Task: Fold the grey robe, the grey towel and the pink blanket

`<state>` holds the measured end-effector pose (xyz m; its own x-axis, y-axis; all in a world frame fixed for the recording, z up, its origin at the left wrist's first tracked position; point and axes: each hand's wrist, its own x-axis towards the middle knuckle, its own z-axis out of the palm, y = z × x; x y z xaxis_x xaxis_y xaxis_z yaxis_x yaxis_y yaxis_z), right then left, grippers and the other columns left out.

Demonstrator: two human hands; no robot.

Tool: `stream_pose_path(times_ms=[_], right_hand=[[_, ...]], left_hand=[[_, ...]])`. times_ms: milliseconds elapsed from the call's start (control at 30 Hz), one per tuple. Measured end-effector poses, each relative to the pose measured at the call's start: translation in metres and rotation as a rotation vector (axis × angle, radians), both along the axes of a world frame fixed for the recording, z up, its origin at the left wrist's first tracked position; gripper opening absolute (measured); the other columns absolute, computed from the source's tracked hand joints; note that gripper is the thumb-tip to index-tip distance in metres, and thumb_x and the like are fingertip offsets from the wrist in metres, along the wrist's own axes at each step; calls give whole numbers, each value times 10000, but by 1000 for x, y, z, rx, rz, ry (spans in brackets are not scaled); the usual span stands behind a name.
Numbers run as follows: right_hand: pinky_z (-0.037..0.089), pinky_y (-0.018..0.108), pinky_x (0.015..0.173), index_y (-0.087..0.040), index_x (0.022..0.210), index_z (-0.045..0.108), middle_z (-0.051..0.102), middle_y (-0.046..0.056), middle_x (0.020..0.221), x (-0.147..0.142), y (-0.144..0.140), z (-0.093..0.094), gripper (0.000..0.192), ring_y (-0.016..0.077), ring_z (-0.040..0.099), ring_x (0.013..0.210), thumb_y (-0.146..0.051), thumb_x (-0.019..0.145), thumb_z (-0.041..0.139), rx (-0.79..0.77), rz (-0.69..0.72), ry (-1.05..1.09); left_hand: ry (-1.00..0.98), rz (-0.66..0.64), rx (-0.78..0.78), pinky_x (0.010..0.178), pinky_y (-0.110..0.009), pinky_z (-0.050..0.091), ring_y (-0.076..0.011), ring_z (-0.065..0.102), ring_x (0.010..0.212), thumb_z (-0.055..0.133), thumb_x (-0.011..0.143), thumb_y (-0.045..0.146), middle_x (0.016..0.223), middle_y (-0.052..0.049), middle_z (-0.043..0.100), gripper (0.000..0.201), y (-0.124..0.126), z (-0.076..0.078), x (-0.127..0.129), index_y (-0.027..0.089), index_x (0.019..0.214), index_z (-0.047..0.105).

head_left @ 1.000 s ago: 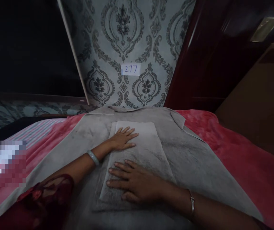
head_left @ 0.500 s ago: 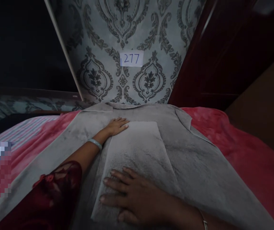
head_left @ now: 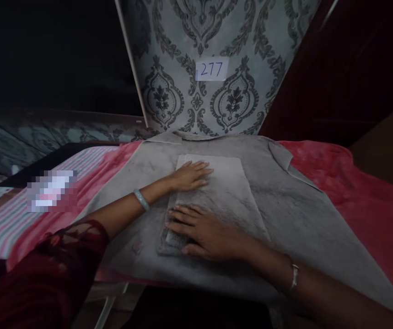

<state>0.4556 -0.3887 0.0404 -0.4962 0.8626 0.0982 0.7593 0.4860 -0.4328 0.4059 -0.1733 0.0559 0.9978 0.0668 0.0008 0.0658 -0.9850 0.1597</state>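
A folded grey cloth (head_left: 228, 196) lies in the middle of a larger grey cloth (head_left: 295, 210) spread over a red blanket (head_left: 361, 192). My left hand (head_left: 192, 175) rests flat on the folded cloth's far left part, fingers together and pointing right. My right hand (head_left: 199, 230) lies flat on its near left corner, fingers spread and pointing left. Neither hand grips anything. A pale bangle sits on my left wrist and a metal bracelet on my right.
A patterned grey wall panel with a paper label reading 277 (head_left: 212, 69) stands behind the bed. Dark red furniture (head_left: 347, 77) is at the right. A striped pink sheet (head_left: 18, 214) lies at the left, with a pixelated patch on it.
My left hand slid from the far left edge back onto the folded cloth. The right hand stayed flat on the near corner. The view shifted back and to the left.
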Motion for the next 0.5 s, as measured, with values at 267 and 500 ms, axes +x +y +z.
stream_pose_path(times_ms=[267,500], right_hand=[[77,522,1240,-286,1576,280,169,33,1662,-27,-6,-21,696,264,11,1535,-490,974,564,29,-37,-116],[45,483,1252,-277,1590,230,173,17,1660,-50,-27,-20,738,232,2,1536,-471,970,581,40,-163,-144]], left_hand=[[-80,3,57,1226,-545,90,-310,95,1541,365,987,575,1667,-110,173,676,-22,-35,-26,251,1573,279],[-122,-4,107,1203,-591,154,-339,158,1526,377,993,547,1653,-134,215,649,-17,-38,-23,246,1564,302]])
